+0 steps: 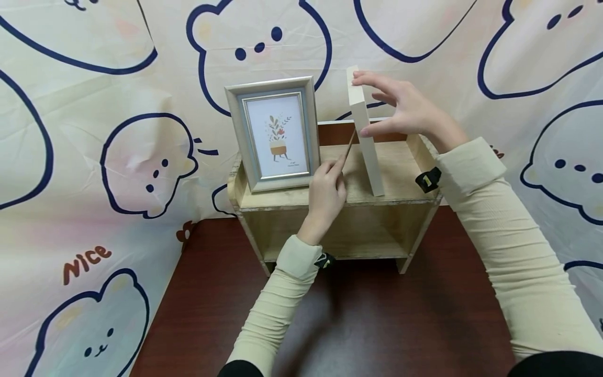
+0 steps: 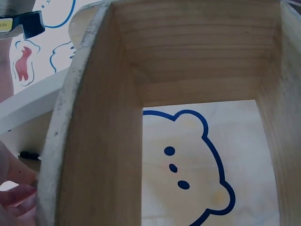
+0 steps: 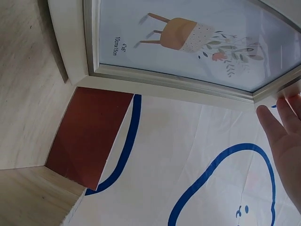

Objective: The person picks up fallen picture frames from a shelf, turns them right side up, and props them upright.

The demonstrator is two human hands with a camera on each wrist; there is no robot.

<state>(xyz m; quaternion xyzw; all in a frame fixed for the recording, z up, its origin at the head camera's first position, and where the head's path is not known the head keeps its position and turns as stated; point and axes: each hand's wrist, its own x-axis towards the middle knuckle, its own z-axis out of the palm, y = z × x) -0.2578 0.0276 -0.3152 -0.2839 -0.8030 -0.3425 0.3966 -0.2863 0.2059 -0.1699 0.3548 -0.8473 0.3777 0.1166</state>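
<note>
A cream picture frame [image 1: 368, 146] stands nearly edge-on to the head view, its lower end on the upper shelf. My right hand [image 1: 405, 107] holds it near the top, fingertips at the upper corner and thumb lower on the near edge. From the right wrist, that frame's picture [image 3: 188, 42] of a potted plant shows, with the right hand [image 3: 284, 136] at one corner. My left hand [image 1: 326, 191] pinches a thin brown strip, apparently the frame's back stand [image 1: 350, 145], on its left side. Only some left fingers [image 2: 19, 202] enter the left wrist view.
A second, silver-beige picture frame [image 1: 237, 115] with a plant picture leans upright at the shelf's left. The small wooden shelf unit [image 1: 395, 201] stands on a dark red-brown table [image 1: 377, 314]. Behind it hangs a bear-patterned cloth [image 1: 155, 94].
</note>
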